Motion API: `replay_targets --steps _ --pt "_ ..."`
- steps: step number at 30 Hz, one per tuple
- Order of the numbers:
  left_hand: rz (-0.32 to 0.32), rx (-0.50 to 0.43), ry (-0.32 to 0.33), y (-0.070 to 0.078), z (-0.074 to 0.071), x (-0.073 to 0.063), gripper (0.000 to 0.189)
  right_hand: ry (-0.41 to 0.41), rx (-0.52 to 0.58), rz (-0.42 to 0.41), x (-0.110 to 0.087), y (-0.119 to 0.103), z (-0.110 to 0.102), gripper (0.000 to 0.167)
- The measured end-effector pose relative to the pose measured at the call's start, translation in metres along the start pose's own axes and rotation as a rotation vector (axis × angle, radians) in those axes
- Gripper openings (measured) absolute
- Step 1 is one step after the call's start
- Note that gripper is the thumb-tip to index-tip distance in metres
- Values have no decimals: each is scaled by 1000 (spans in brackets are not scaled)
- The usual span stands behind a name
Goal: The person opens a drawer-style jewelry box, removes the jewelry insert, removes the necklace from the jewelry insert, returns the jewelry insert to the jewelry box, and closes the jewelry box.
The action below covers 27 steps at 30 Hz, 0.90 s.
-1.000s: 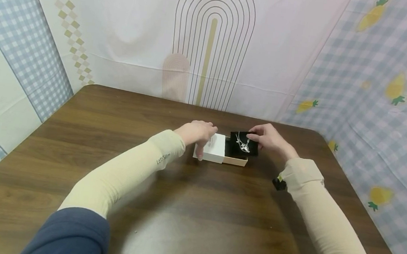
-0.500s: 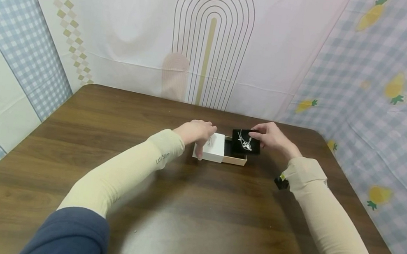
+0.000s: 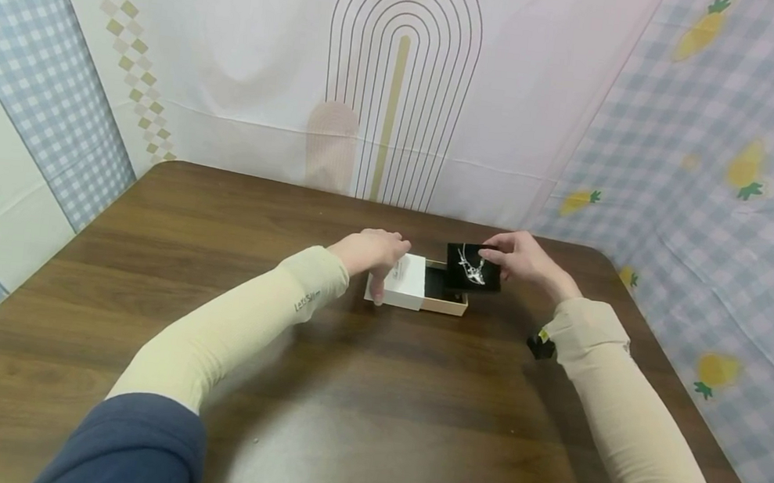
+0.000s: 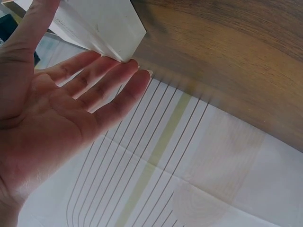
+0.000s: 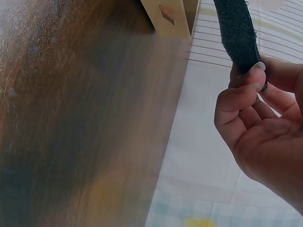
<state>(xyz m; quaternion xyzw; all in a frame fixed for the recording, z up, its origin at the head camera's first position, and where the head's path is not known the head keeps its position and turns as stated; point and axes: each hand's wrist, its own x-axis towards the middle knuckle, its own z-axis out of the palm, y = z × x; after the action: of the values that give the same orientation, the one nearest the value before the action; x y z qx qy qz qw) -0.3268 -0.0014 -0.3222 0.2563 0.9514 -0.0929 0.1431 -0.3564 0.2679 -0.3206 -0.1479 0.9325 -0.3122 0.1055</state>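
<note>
My left hand [image 3: 371,254] holds the white sleeve [image 3: 408,281] of a small box, thumb at the near side and fingers at the far side. In the left wrist view the fingertips touch the sleeve's edge [image 4: 104,28]. From its right end a drawer [image 3: 449,308] with a tan side and dark inside sticks out. My right hand [image 3: 527,258] pinches a black jewelry pad [image 3: 456,272] by its right edge, raised above the drawer. A silver necklace [image 3: 476,273] lies across the pad. In the right wrist view the pad [image 5: 238,38] appears edge-on, apart from the drawer [image 5: 173,19].
The box stands on a brown wooden table [image 3: 367,428], toward its far edge. A white patterned cloth [image 3: 257,62] hangs behind the table, and a blue checked cloth [image 3: 689,195] hangs at the right. A small black device [image 3: 541,347] sits under my right wrist.
My right hand has lifted the pad with the necklace up and slightly to the right, exposing more of the drawer's dark inside. My left hand has stayed on the box.
</note>
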Motion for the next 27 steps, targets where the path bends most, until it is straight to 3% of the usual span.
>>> replay_targets --steps 16,27 --pt "4 -8 4 0 0 0 99 -10 76 27 -5 3 -12 40" --pt "10 -8 12 0 -1 -1 98 -4 42 28 -7 10 -15 39"
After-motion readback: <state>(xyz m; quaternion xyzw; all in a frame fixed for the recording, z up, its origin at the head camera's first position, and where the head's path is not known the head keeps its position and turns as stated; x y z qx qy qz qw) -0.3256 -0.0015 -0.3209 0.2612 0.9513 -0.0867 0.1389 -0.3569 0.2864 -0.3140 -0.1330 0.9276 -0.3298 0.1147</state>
